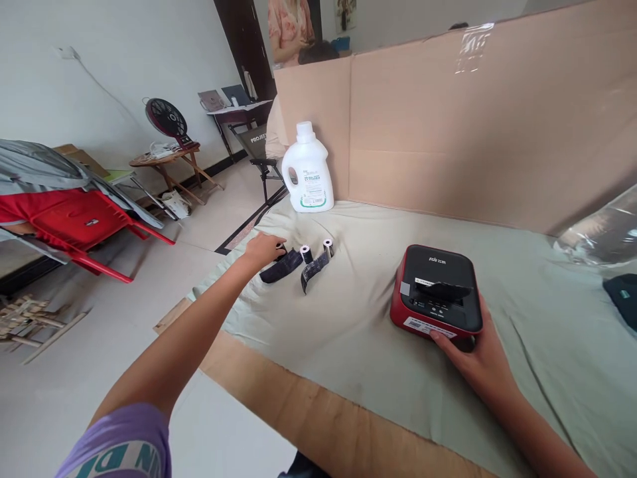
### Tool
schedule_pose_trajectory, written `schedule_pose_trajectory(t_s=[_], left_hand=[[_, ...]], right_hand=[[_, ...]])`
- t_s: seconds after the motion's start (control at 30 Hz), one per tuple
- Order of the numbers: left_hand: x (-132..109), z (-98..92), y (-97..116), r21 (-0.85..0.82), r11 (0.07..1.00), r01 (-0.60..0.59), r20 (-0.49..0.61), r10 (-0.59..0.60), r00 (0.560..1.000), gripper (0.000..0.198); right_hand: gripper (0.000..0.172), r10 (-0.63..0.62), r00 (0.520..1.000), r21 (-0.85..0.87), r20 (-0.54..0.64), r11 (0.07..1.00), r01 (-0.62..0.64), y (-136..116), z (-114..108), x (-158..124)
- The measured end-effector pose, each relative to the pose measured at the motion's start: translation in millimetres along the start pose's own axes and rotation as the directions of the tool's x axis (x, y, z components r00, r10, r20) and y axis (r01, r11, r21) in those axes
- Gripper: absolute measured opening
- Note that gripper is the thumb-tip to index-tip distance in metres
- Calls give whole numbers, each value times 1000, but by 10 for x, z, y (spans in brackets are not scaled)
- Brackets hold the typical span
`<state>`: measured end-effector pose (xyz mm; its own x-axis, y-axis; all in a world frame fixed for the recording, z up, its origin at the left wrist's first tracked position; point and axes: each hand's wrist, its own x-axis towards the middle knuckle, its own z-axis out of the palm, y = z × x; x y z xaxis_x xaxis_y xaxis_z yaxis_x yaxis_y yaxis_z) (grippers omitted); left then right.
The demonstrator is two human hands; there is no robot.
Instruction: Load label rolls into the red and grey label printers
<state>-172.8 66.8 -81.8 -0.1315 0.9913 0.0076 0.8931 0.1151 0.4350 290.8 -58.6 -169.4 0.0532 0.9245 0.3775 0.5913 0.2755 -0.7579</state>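
OK, cloth [368, 358]: pale green, wrinkled, over a board with a bare wooden edge [318, 411] on the near side.
Cardboard [448, 126]: tan, matte, creased; stands along the far side, clear tape [472, 48] over its top edge.
Room: pale floor [124, 318], white wall [124, 40]; dark fan [169, 119] on a small wooden table far left, red chair [84, 222] nearer.
Jug [309, 172]: white plastic, moulded handle, printed label; upright, just in front of the cardboard.
Device [438, 262]: boxy, rounded corners, black top, red sides, white sticker on the near face; right part of the cloth.
Rolls [306, 255]: two small cylinders, white ends, dark strips trailing.
Left hand [266, 251]: fingers bent down at the leftmost dark strip [283, 267], beside the rolls; pinching or only touching, can't tell.
Right hand [480, 362]: clasps the device's near right corner, thumb on the near face, other fingers mostly hidden.
Gap: device well right of the left hand and rolls.
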Motion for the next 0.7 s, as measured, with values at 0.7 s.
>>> schedule_pose_trajectory(t_s=[0.7], left_hand=[[-241,662,2111,-948,127,293,319,360,877,46]], right_hand=[[130,-28,996,-59,-88,998,23,-590,386,912]])
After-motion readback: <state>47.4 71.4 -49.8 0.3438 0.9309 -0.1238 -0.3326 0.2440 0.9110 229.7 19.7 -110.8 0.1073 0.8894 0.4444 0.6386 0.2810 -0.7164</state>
